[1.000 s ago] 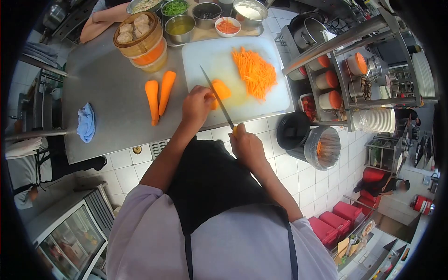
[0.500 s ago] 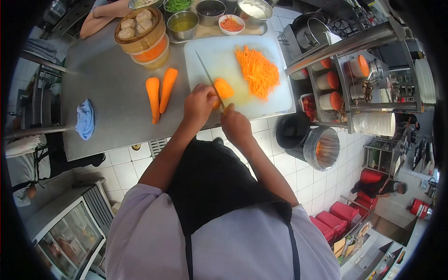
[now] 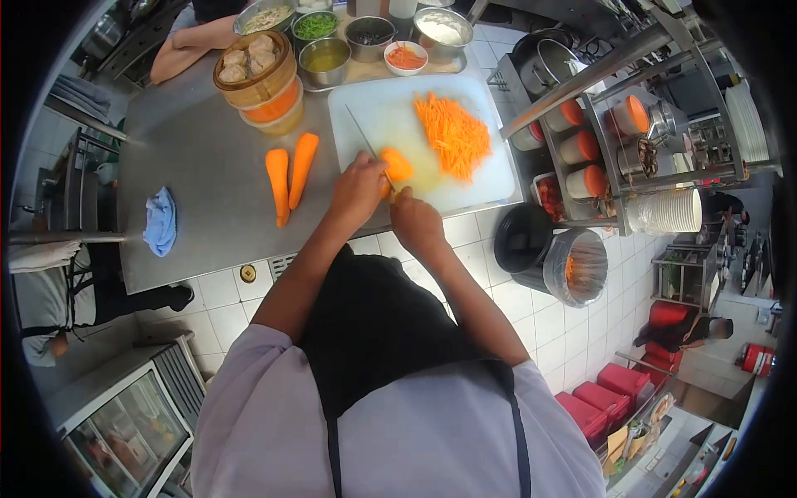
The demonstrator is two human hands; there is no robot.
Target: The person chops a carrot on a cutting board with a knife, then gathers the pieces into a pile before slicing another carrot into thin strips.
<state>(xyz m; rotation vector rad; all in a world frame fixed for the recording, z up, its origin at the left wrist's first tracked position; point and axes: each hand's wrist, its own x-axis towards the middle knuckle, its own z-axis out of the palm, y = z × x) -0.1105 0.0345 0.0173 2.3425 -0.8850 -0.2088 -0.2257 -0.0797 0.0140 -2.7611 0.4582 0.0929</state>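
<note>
My left hand [image 3: 357,187] presses a chunk of carrot [image 3: 398,164] down on the white cutting board [image 3: 374,104]. My right hand [image 3: 415,219] grips the handle of a long knife [image 3: 367,140], whose blade runs across the carrot chunk toward the far left of the board. A heap of shredded carrot [image 3: 453,134] lies on the right half of the board. Two whole peeled carrots [image 3: 289,173] rest on the steel counter [image 3: 199,166] left of the board.
A bamboo steamer of dumplings [image 3: 251,60] sits on stacked tubs at the back. Metal bowls [image 3: 328,55] and a small bowl of carrot [image 3: 405,56] line the far edge. A blue cloth [image 3: 160,221] lies left. A bin [image 3: 574,266] stands right. Another person's arm [image 3: 187,46] rests far left.
My right hand pushed the knife forward from the counter edge up to the carrot chunk, then drew it slightly along the cut. My left hand stayed on the carrot.
</note>
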